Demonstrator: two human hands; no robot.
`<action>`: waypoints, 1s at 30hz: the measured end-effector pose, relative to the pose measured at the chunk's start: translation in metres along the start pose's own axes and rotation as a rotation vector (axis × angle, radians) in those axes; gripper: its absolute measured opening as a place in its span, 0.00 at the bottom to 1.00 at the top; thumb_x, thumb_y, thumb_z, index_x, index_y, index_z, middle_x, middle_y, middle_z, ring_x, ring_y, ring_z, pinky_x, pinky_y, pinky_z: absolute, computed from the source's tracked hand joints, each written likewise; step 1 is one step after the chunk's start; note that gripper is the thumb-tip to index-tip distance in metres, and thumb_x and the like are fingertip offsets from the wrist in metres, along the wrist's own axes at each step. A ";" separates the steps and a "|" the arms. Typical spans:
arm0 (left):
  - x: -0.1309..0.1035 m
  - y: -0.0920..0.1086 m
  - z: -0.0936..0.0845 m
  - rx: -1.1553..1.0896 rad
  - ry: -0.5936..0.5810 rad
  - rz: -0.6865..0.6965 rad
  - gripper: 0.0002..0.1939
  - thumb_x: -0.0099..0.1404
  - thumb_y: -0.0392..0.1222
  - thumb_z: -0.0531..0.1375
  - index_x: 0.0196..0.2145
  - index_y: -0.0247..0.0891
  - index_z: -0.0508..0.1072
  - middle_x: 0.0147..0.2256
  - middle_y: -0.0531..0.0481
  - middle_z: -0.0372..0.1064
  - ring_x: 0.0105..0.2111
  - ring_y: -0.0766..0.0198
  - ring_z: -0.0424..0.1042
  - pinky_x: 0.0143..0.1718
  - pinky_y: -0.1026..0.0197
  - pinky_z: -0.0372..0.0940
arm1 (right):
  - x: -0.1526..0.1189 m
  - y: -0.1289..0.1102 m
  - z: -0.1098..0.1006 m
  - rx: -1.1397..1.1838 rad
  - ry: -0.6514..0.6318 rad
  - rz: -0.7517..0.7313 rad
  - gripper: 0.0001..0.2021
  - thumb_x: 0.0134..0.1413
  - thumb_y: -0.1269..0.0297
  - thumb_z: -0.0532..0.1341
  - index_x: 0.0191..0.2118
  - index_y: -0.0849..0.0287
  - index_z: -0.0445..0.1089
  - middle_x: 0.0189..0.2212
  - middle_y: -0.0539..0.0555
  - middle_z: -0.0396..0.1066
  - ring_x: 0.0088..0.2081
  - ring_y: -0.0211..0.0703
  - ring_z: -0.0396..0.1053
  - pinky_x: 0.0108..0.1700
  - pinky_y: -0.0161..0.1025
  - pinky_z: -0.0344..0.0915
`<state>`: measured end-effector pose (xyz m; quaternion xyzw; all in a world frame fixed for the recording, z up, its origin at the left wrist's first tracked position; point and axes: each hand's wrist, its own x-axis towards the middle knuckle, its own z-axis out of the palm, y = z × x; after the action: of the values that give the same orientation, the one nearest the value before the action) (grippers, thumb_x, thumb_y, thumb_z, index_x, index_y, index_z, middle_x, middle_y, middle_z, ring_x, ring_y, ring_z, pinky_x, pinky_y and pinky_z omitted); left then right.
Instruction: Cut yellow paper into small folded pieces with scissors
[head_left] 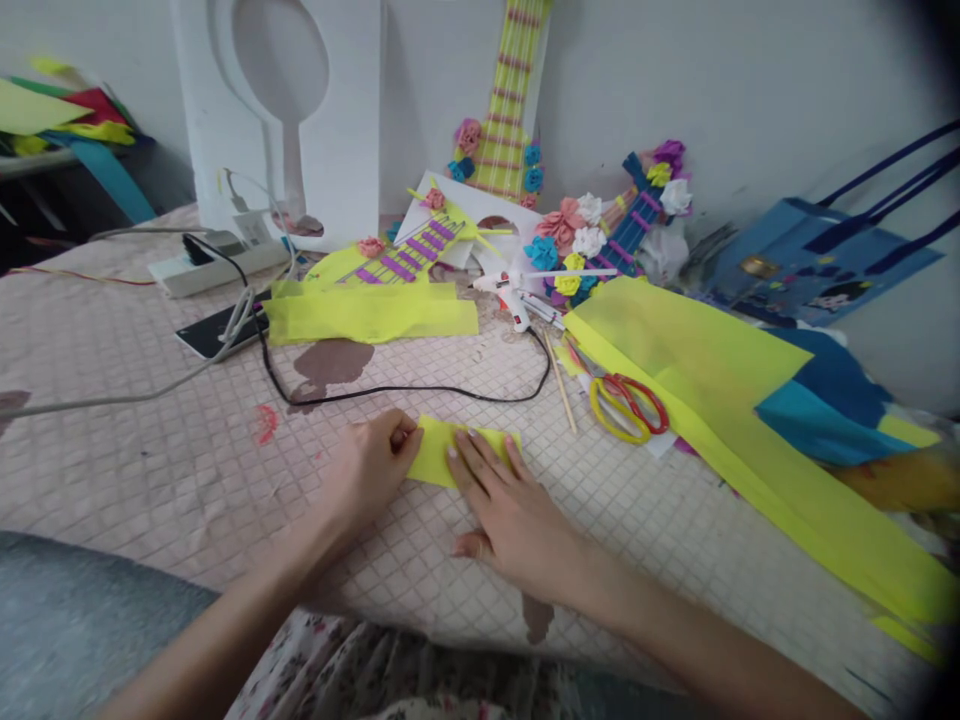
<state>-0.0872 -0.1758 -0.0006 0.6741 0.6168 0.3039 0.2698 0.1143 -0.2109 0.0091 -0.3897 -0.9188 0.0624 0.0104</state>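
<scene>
A small yellow paper rectangle [433, 452] lies flat on the quilted tablecloth [225, 480] in front of me. The curled fingers of my left hand [376, 455] pinch its left end. Spread over the paper's right part, my right hand [504, 500] presses down with its fingers out flat and the thumb off to the side. Beyond the hands lies a wider yellow strip [375, 312]. To the right are scissors [630, 405] with red and yellow handles and a thin wooden stick [562, 385]. A white glue gun [514, 300] rests further back.
A black cable [405, 389] curves across the table beyond my hands. At the left are a phone [214, 332] and a power strip [225, 268]. Large yellow sheets [690, 340] cover the right side, near a blue bag [810, 260]. Paper-flower guitars [510, 120] stand against the wall.
</scene>
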 end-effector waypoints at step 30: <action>0.007 -0.010 -0.015 -0.005 -0.074 -0.087 0.11 0.62 0.46 0.53 0.30 0.37 0.69 0.17 0.55 0.67 0.16 0.68 0.65 0.20 0.66 0.57 | -0.024 0.038 0.004 -0.086 0.018 -0.019 0.33 0.60 0.46 0.45 0.66 0.56 0.38 0.66 0.57 0.33 0.66 0.53 0.31 0.62 0.61 0.40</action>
<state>-0.1045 -0.1678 0.0027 0.6568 0.6342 0.2683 0.3073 0.1582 -0.2027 0.0009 -0.3814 -0.9242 0.0194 0.0028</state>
